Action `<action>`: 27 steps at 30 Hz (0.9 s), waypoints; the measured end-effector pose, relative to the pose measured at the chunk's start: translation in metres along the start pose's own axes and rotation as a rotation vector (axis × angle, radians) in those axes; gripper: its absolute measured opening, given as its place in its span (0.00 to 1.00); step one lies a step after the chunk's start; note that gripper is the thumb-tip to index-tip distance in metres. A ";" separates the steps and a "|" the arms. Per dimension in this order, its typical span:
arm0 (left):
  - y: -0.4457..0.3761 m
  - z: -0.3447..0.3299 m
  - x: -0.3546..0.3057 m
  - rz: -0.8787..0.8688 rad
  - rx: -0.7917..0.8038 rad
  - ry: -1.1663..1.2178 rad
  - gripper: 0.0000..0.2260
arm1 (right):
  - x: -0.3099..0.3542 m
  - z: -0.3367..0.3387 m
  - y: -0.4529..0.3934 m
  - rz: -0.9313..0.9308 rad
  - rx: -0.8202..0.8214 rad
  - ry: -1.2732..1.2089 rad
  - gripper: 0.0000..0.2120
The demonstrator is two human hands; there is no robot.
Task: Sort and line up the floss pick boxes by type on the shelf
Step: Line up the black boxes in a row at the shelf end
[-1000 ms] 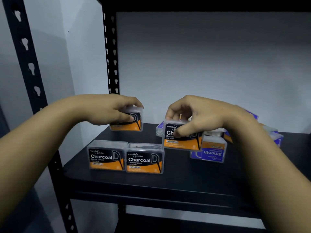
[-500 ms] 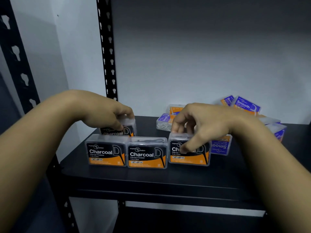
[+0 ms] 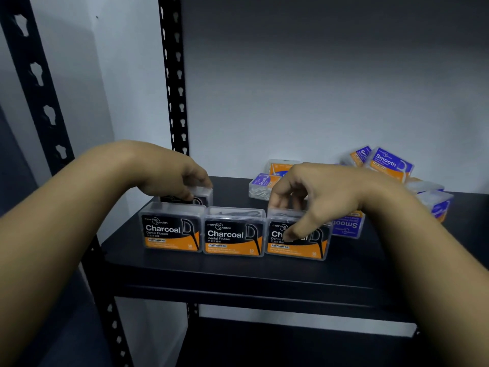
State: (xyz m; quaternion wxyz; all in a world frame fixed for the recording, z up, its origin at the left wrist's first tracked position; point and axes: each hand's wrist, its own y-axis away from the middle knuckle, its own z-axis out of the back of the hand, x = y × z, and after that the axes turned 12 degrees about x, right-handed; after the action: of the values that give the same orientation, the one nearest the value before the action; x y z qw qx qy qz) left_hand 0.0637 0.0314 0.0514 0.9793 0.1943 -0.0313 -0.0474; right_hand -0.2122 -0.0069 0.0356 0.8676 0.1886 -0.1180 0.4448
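Note:
Three black-and-orange Charcoal floss boxes stand in a row at the front of the black shelf (image 3: 238, 271): the left box (image 3: 172, 229), the middle box (image 3: 234, 234), and the right box (image 3: 299, 238). My right hand (image 3: 312, 197) grips the right box from above, thumb on its front label. My left hand (image 3: 172, 173) holds a fourth Charcoal box (image 3: 202, 197) set behind the left box. Purple-and-orange Smooth boxes (image 3: 389, 164) lie jumbled at the back right, one upside down (image 3: 346, 226) just behind the right Charcoal box.
A black perforated upright (image 3: 174, 75) stands at the shelf's back left, another upright (image 3: 39, 83) at the front left. A pale wall closes the back. A lower shelf level shows below. Bare shelf surface lies to the front right.
My right hand has brought its Charcoal box down into the front row beside the middle box. My left hand has lowered its box behind the left box. The view has shifted slightly.

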 end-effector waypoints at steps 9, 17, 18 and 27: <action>-0.003 0.000 0.002 -0.020 -0.028 0.025 0.20 | 0.003 -0.003 0.001 0.013 0.019 0.041 0.14; -0.001 0.000 0.003 -0.030 -0.034 0.046 0.20 | 0.002 -0.005 0.001 0.042 0.021 0.012 0.12; -0.001 0.000 0.003 -0.029 -0.033 0.045 0.20 | 0.003 -0.005 0.001 0.044 0.024 0.011 0.12; 0.009 -0.002 0.002 -0.097 -0.156 0.089 0.23 | 0.002 -0.008 0.000 0.039 0.011 0.011 0.10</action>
State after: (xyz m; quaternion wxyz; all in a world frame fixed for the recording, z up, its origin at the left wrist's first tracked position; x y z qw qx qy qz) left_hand 0.0668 0.0405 0.0527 0.9884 0.1208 0.0256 -0.0881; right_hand -0.2111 -0.0021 0.0295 0.8583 0.1884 -0.1147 0.4633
